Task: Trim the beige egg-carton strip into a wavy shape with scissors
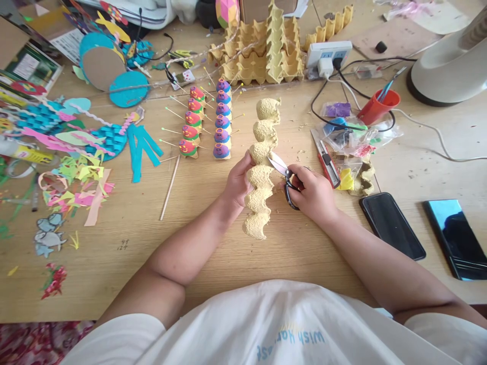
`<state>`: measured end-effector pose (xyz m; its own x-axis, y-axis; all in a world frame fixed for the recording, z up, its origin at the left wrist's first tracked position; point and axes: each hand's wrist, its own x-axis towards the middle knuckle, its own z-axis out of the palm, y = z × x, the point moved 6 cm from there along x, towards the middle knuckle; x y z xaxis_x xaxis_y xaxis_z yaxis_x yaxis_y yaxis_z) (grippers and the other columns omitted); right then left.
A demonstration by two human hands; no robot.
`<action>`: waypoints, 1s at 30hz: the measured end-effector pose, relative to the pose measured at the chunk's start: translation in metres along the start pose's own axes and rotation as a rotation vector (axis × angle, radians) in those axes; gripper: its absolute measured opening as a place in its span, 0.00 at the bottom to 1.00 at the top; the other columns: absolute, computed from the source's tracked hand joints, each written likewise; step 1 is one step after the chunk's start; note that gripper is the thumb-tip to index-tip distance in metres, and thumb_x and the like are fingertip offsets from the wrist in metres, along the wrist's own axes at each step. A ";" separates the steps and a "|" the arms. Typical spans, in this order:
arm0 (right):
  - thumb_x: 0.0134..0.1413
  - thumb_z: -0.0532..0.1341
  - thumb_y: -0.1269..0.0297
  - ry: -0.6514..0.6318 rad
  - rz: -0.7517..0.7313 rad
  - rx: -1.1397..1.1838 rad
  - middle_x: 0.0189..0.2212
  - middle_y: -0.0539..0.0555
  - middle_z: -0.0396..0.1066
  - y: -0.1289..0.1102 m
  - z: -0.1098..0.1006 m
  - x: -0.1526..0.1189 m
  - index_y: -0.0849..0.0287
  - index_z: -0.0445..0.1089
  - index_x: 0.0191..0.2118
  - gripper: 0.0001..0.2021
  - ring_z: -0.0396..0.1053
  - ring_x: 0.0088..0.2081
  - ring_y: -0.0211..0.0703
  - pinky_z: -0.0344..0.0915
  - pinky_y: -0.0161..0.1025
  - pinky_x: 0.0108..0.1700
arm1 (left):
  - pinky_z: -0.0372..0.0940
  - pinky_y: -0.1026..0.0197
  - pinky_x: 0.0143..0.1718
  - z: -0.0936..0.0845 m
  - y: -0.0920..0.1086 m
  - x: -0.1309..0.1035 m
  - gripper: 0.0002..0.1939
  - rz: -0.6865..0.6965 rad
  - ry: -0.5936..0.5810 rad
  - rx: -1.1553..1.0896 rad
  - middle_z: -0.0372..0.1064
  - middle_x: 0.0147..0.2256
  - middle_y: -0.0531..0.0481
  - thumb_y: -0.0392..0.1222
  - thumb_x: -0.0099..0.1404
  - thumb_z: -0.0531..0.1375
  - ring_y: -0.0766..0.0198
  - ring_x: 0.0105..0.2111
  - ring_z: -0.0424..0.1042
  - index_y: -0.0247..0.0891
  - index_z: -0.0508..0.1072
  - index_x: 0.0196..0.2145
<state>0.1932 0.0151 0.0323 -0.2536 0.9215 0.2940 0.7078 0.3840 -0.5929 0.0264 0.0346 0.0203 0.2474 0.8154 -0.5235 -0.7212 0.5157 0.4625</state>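
Note:
My left hand (pixel 239 183) is wrapped round the left side of a yellowish egg-carton strip (pixel 258 196), a row of several rough cups held lengthwise away from me. In my right hand (pixel 314 195) are black-handled scissors (pixel 280 165), fingers through the loops. Their blades point up and left and touch the strip's right edge near its middle; whether they are parted is hard to tell. Left of the strip stand two painted carton rows with pins, one red and green (pixel 191 119), one blue and purple (pixel 222 121).
A red box cutter (pixel 327 162), a red cup (pixel 378 106) and two phones (pixel 391 225) (pixel 456 238) lie right. Behind are egg trays (pixel 247 68) and a power strip (pixel 329 50) with cables. Paper scraps (pixel 76 177) and a thin stick (pixel 170 187) are left.

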 end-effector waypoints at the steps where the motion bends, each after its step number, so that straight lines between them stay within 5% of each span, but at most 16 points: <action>1: 0.65 0.66 0.56 -0.005 0.001 0.013 0.29 0.52 0.76 0.000 0.000 0.000 0.56 0.78 0.52 0.15 0.69 0.30 0.44 0.59 0.39 0.35 | 0.73 0.64 0.24 -0.001 0.000 0.000 0.18 -0.008 -0.005 0.007 0.77 0.25 0.52 0.54 0.81 0.54 0.63 0.21 0.76 0.41 0.78 0.45; 10: 0.65 0.67 0.54 -0.036 0.003 0.081 0.28 0.52 0.76 -0.001 0.004 0.001 0.57 0.79 0.53 0.16 0.68 0.28 0.43 0.60 0.38 0.33 | 0.64 0.69 0.18 -0.002 0.001 0.000 0.19 0.031 -0.085 0.037 0.77 0.27 0.51 0.53 0.82 0.52 0.67 0.18 0.72 0.40 0.78 0.48; 18: 0.65 0.67 0.52 -0.035 0.031 -0.018 0.30 0.53 0.78 0.000 0.002 0.000 0.56 0.79 0.53 0.18 0.71 0.29 0.45 0.60 0.39 0.34 | 0.75 0.62 0.28 -0.003 0.000 0.001 0.19 0.016 -0.023 0.011 0.77 0.25 0.52 0.50 0.82 0.51 0.63 0.22 0.76 0.41 0.79 0.43; 30: 0.69 0.62 0.46 -0.044 0.016 -0.169 0.29 0.54 0.79 -0.005 -0.001 0.000 0.56 0.79 0.53 0.20 0.73 0.30 0.48 0.57 0.41 0.33 | 0.75 0.63 0.28 -0.008 -0.002 0.008 0.17 0.025 -0.035 -0.003 0.81 0.28 0.52 0.53 0.81 0.55 0.63 0.26 0.79 0.42 0.80 0.48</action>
<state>0.1902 0.0133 0.0364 -0.2680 0.9304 0.2502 0.8115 0.3579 -0.4619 0.0243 0.0378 0.0097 0.2514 0.8367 -0.4865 -0.7291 0.4943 0.4734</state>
